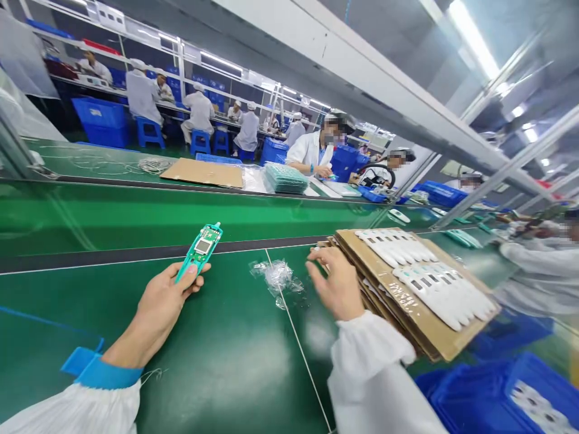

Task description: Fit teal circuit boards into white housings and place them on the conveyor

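The left hand, left of centre in the frame, grasps a teal casing by its lower end, the thumb pressed over the front and the fingers curled behind, a grip that leaves the circuit board and its small screen uncovered and tilted up towards the wearer, presumably so they can be seen and reached. The casing is held above the green bench, apart from its surface. The right hand, right of centre, has its fingers loosely bent and spread from the thumb, with nothing visible in them; whether a fingertip touches the cardboard edge beside it, I cannot tell. That cardboard stack fills the right of the frame, and white covers lie on its top sheet in two neat rows, probably to keep them separate, easy to count and within reach. Crumpled clear plastic sits between the hands at the middle of the frame, perhaps pushed into one heap to keep the bench tidy. A blue strap circles the left wrist at lower left, likely a guard against static near the bare board.
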Tool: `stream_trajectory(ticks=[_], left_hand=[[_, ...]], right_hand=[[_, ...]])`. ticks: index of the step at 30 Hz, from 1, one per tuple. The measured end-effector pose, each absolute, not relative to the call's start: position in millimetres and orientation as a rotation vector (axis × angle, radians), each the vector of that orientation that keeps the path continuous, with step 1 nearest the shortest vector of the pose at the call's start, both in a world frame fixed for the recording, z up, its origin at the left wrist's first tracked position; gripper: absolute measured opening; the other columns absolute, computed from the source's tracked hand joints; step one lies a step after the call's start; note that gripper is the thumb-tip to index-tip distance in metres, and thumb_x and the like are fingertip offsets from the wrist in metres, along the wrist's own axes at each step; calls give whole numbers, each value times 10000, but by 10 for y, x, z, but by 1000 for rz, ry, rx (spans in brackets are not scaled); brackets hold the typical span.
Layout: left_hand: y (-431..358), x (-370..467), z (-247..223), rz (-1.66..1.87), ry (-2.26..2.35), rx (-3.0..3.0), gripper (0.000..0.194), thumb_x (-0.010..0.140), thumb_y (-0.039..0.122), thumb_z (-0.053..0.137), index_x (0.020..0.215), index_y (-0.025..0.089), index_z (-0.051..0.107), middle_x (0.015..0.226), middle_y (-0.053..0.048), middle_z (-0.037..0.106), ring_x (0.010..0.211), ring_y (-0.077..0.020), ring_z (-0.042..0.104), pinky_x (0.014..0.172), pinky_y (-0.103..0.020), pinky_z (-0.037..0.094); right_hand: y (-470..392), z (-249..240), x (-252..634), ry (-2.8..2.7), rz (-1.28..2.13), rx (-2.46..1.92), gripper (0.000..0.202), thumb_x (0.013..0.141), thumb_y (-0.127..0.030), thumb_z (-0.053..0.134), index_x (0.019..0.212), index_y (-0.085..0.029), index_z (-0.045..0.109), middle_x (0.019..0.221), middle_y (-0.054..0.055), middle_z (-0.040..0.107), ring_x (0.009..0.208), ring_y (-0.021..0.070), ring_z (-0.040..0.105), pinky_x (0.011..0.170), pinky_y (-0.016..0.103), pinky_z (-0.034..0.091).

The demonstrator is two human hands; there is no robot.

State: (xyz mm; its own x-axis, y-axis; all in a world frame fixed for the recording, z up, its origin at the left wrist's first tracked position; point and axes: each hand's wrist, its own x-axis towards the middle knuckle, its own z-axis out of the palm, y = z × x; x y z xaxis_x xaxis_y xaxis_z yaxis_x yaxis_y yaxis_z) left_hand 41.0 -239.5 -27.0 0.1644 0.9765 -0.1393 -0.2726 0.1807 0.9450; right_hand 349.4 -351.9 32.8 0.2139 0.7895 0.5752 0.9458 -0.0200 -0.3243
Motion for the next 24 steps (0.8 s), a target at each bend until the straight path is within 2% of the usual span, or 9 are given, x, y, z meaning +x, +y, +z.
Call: stream_trajectory(ticks=[2,5,8,13,16,18,21,22,24], left_hand=[[-2405,416,-274,1109,935,949,594,640,544,898,1045,153,707,1042,-81,710,738,-124,554,674,-240,481],[-2431,434,-283,1115,900,953,574,644,526,899,1037,157,699,1004,-76,708,737,-131,562,660,-243,478],[-2442,455,-299,1126,897,982,555,654,508,893,1035,158,694,957,-67,703,732,-136,569,657,-250,469],[-2450,481,-303,1158,901,973,561,635,497,890,1008,139,673,892,-61,701,720,-138,580,666,-257,455],[-2478,490,-268,1148,887,1005,523,664,493,860,985,124,675,783,-46,677,684,-138,565,662,-262,438],[-2494,495,-242,1121,869,1023,491,681,477,844,973,120,675,755,-44,668,671,-138,560,657,-264,429],[-2511,499,-223,1073,862,993,477,667,433,858,965,123,651,833,-69,698,696,-142,581,682,-276,442],[-2515,498,-223,1059,861,983,480,667,420,864,971,124,638,871,-78,707,709,-141,589,694,-280,449],[-2522,492,-228,1044,850,983,485,687,402,864,1000,127,616,931,-88,715,728,-136,598,716,-281,460]], right_hand=[[-3633,629,3923,-1557,-397,-2081,107,916,-292,606,948,-229,687,1043,82,661,981,266,627,842,380,455],[-3631,947,4547,-1315,-458,-2570,147,920,-292,612,987,-212,715,1139,124,666,1002,300,635,812,404,448],[-3527,1060,4928,-1292,-414,-2675,147,881,-270,670,981,-186,737,1057,138,701,985,306,646,773,379,447],[-3386,1123,4996,-1408,-304,-2735,86,797,-205,810,750,-148,768,828,148,698,822,270,657,740,357,421],[-3268,1178,4830,-1483,-309,-2680,133,820,-212,811,760,-96,786,887,213,676,902,300,646,778,398,396],[-3152,1155,4627,-1569,-243,-2574,192,871,-276,767,760,-120,780,861,180,674,876,289,639,766,391,400],[-2980,959,4116,-1668,115,-2213,334,912,-461,694,726,-187,735,692,66,641,688,234,596,683,357,406],[-2931,852,3893,-1646,277,-2046,377,889,-537,693,734,-195,725,690,54,641,677,230,586,679,355,412],[-2845,599,3409,-1486,632,-1690,462,783,-654,754,796,-193,735,834,74,687,794,248,611,748,360,453]])
